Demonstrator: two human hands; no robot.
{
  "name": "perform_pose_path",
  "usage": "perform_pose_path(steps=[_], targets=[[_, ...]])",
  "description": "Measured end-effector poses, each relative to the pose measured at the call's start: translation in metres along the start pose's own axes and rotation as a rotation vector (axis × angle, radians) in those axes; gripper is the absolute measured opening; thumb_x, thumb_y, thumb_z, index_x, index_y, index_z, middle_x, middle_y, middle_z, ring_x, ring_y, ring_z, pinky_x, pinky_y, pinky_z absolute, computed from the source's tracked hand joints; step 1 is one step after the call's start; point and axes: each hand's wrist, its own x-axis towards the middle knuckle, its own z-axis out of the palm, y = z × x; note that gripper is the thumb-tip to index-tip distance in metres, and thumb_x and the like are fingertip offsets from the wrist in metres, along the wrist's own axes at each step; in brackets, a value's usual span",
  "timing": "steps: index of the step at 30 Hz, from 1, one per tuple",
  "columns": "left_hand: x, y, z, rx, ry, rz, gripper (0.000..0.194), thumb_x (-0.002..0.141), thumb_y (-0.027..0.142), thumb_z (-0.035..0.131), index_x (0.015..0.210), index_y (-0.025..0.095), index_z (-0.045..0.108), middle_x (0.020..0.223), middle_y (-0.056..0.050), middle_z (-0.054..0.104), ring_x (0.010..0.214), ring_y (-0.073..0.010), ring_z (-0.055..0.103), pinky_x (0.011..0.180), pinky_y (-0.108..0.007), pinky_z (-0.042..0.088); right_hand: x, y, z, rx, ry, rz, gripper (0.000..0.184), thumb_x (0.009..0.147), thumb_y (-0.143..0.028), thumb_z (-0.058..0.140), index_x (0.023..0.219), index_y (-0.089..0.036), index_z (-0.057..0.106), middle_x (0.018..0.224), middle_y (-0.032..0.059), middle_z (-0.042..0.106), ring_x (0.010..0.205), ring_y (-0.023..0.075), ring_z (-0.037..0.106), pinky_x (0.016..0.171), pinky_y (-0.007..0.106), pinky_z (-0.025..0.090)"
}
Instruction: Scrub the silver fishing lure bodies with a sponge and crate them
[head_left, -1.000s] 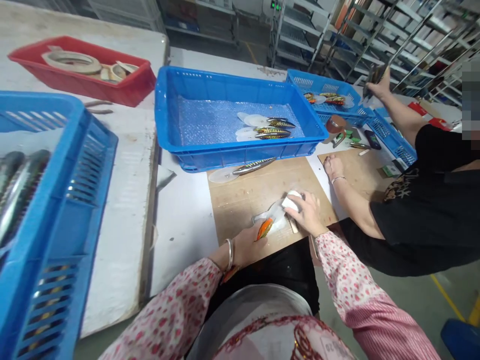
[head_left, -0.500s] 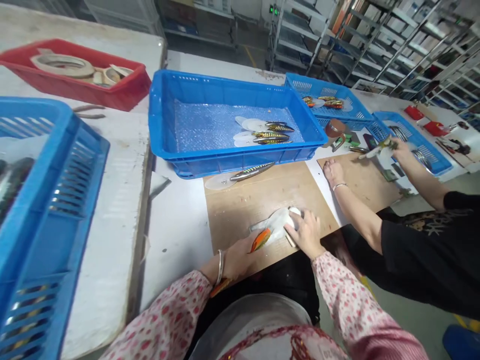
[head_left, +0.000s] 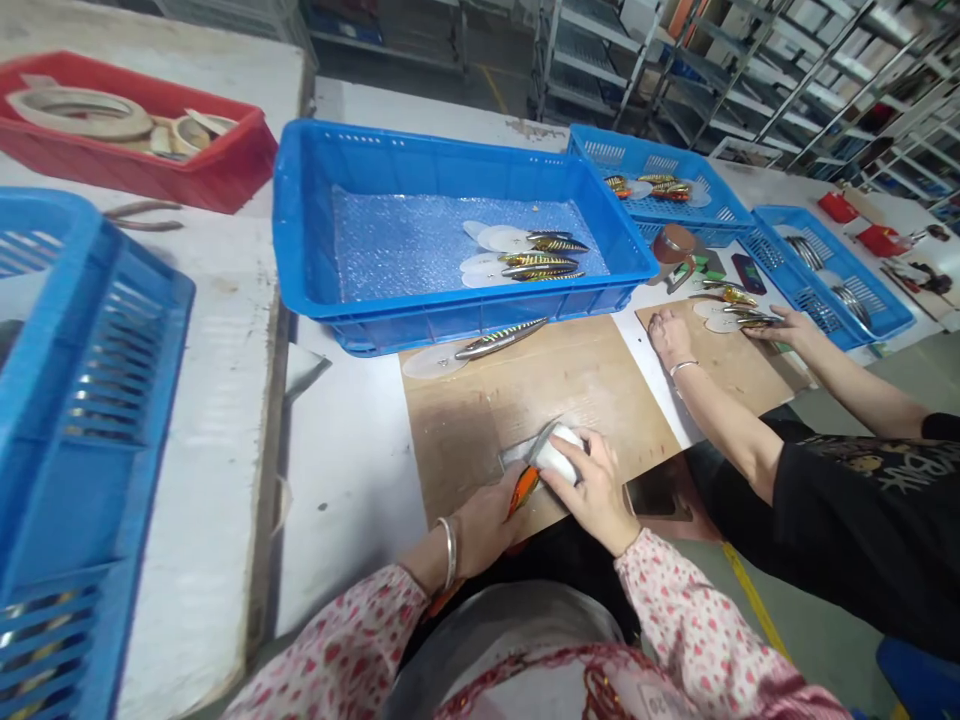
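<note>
My left hand (head_left: 486, 520) is closed around an orange and dark fishing lure (head_left: 524, 490) low on the brown cardboard sheet (head_left: 600, 370). The lure's clear lip (head_left: 517, 452) points away from me, partly covered. Against it, my right hand (head_left: 598, 490) grips a rounded white pad (head_left: 561, 455) between thumb and fingers; whether it is cloth or foam I cannot tell. Farther up the cardboard lies a silver and black fishing lure (head_left: 501, 340) with a large clear lip, touched by neither hand.
A blue tray (head_left: 450, 325) lined with bubble wrap, holding several lures, stands behind the cardboard. At left are a red bin (head_left: 240, 170) with tape rolls, pliers (head_left: 142, 222) and a blue crate (head_left: 150, 330). A co-worker's hands (head_left: 671, 340) handle lures at right.
The white pad, spread flatter before, now looks bunched and upright in my right hand, closer to the orange lure. The co-worker's right hand has lowered a lure onto their cardboard. My view has shifted slightly.
</note>
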Motion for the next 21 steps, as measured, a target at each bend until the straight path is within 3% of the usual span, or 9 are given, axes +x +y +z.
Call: perform_pose_path(steps=[5,7,9,12,15,21], targets=[[-0.002,0.011,-0.008,0.255,-0.083,-0.136,0.059,0.086,0.034,0.038,0.142,0.019,0.027,0.095,-0.011,0.068,0.088,-0.0274,0.067,0.080,-0.039,0.049,0.029,0.065,-0.015,-0.030,0.105,0.207,0.042,0.085,-0.053,0.057,0.112,-0.023,0.067,0.105,0.0100,0.055,0.103,0.0274,0.052,0.090,0.045,0.040],[-0.002,0.011,-0.014,0.432,-0.077,-0.141,0.059,0.086,0.030,0.039,0.143,0.022,0.027,0.102,-0.014,0.066,0.090,-0.0304,0.067,0.078,-0.043,0.049,0.037,0.083,-0.027,0.089,0.147,0.172,0.044,0.085,-0.055,0.056,0.112,-0.022,0.066,0.110,0.0099,0.053,0.105,0.0257,0.052,0.092,0.043,0.041],[0.000,0.008,-0.022,0.599,-0.035,-0.124,0.060,0.085,0.022,0.041,0.143,0.029,0.029,0.108,-0.015,0.064,0.088,-0.0316,0.067,0.074,-0.044,0.050,0.037,0.088,-0.039,0.180,0.091,0.050,0.043,0.086,-0.053,0.056,0.114,-0.022,0.065,0.118,0.0096,0.051,0.110,0.0244,0.051,0.094,0.040,0.041],[0.005,0.005,-0.033,0.754,-0.026,-0.089,0.068,0.080,0.010,0.044,0.142,0.034,0.029,0.108,-0.013,0.062,0.088,-0.0306,0.067,0.072,-0.043,0.051,0.026,0.083,-0.054,0.114,-0.105,-0.147,0.038,0.083,-0.050,0.063,0.113,-0.026,0.065,0.123,0.0080,0.051,0.114,0.0261,0.049,0.095,0.042,0.038],[0.011,0.002,-0.038,0.785,-0.053,-0.058,0.068,0.079,0.010,0.048,0.142,0.030,0.030,0.102,-0.013,0.063,0.088,-0.0302,0.067,0.073,-0.042,0.052,0.022,0.069,-0.060,-0.021,-0.172,-0.238,0.037,0.083,-0.048,0.064,0.114,-0.028,0.065,0.124,0.0080,0.051,0.113,0.0270,0.047,0.091,0.042,0.037],[0.020,-0.009,-0.032,0.789,-0.020,-0.070,0.058,0.082,0.024,0.055,0.136,0.024,0.036,0.098,-0.014,0.063,0.085,-0.0287,0.067,0.074,-0.041,0.052,0.053,0.014,-0.033,-0.227,-0.239,-0.292,0.037,0.086,-0.050,0.060,0.118,-0.031,0.063,0.125,0.0083,0.051,0.109,0.0281,0.043,0.085,0.040,0.032]])
